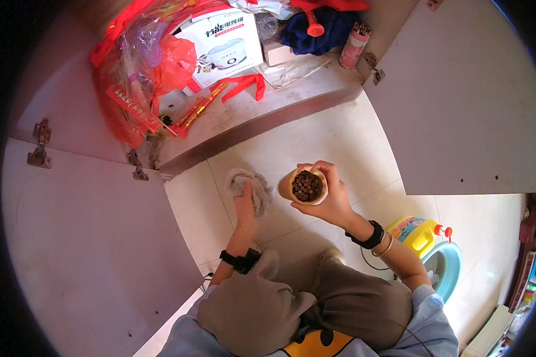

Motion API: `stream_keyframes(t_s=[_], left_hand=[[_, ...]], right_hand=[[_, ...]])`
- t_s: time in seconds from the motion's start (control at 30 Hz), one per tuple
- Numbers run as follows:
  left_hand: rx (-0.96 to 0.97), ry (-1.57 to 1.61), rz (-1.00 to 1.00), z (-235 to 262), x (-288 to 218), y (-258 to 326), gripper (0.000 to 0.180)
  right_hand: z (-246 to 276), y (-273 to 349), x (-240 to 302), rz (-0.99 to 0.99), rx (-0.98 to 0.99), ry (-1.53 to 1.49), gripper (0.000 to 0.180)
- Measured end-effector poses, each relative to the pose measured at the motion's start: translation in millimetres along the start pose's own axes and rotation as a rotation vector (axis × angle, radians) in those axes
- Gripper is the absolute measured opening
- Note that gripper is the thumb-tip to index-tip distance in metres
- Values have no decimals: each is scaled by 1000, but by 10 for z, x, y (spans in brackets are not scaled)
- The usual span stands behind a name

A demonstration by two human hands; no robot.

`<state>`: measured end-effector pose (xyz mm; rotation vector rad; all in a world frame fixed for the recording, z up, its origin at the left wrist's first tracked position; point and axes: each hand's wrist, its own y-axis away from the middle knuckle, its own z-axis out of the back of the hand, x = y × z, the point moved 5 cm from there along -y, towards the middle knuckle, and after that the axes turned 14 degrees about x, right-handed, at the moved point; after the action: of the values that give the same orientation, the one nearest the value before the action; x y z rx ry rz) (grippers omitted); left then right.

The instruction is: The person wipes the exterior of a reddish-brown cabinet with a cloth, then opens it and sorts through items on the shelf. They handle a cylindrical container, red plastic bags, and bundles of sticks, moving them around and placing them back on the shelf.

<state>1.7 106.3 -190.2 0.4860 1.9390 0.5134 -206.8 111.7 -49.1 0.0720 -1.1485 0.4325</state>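
While the right hand clasps a tan cup of dark pieces toward three o'clock from centre, the left hand touches a grey cloth at the cup's nine o'clock, though I cannot tell whether it clamps it, and a yellow jug sits toward four.

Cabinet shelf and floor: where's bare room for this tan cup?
Floor is bare between the right hand and right door; the shelf along its front, right of the red sticks. Crowded: shelf's left, around the red bag, and floor at yellow jug and basin.
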Motion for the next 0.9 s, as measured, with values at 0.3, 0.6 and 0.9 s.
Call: stream_keyframes(t_s=[0.3,0.6,0.9], left_hand=[[561,166,-294,-702,-335,417,48],[628,212,-415,-553,285,189,57],[600,120,-540,-653,156,430,58]], right_hand=[[-186,59,-120,-190,116,-2,74],[-139,69,69,-107,80,-26,74],[152,14,318,-108,-90,-158,73]])
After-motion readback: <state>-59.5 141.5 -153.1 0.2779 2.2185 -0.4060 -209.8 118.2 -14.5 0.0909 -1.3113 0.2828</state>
